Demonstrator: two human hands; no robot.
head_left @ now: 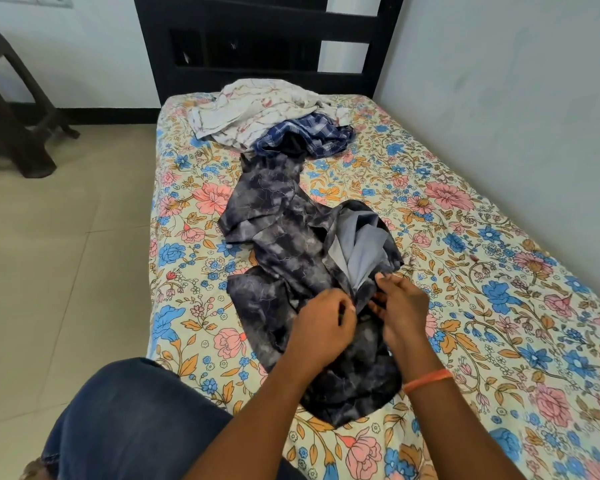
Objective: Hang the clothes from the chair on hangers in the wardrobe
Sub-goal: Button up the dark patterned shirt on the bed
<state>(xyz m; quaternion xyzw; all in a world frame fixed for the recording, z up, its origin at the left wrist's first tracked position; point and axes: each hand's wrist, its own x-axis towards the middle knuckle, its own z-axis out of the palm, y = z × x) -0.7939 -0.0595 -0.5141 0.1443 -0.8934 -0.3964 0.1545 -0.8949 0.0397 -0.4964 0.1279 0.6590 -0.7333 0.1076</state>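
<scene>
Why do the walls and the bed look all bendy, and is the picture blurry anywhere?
In the head view, the wide lens bows the straight lines, so the bed edge and the wall curve outward near the borders. Light is soft and even, with no hard shadows or glare. The dark shirt looks sharp; the left hand and right hand look slightly soft, as does the jeans knee at the bottom.
</scene>
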